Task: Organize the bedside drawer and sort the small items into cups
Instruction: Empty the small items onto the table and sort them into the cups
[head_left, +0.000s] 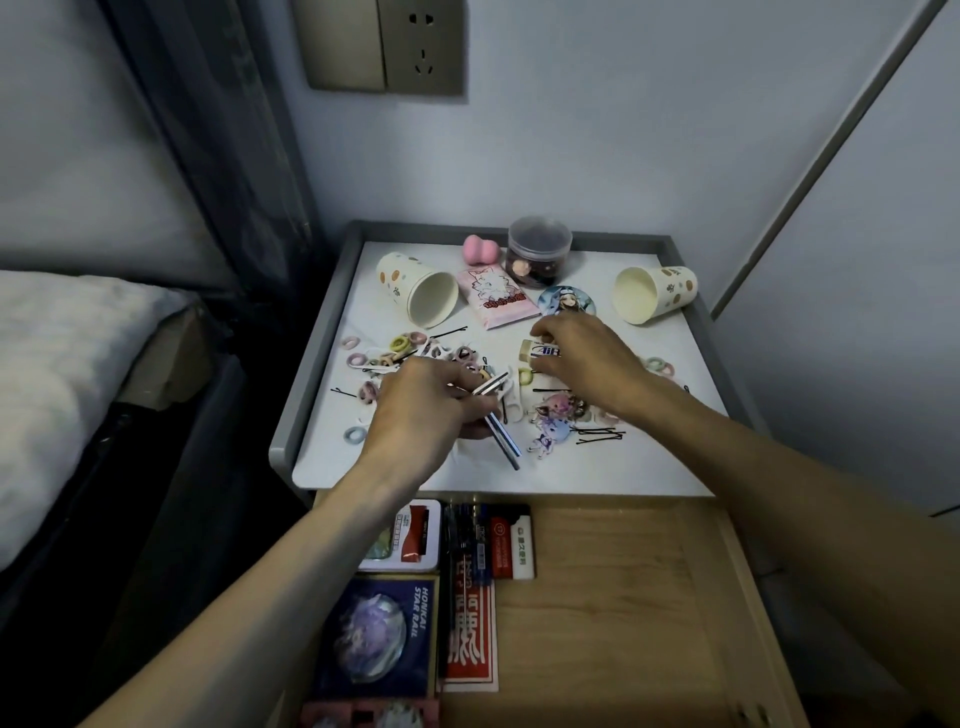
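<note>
Two paper cups lie on their sides on the bedside table top (649, 467), a left cup (415, 291) and a right cup (654, 293). My left hand (421, 410) grips a bundle of long flat hair clips (498, 415) above a scatter of small hair ties (395, 353). Further right, my right hand (587, 358) is curled over a small white eraser-like block (537, 352); whether it grips the block I cannot tell. Black bobby pins (600, 435) and acrylic charms (553, 421) lie near the front of the top.
At the back stand a clear jar (540, 252), a pink sponge (480, 249), a pink packet (498, 299) and a round badge (566, 301). The open drawer (623, 597) below holds boxes, pens and cards on its left side. A bed (62, 374) lies left.
</note>
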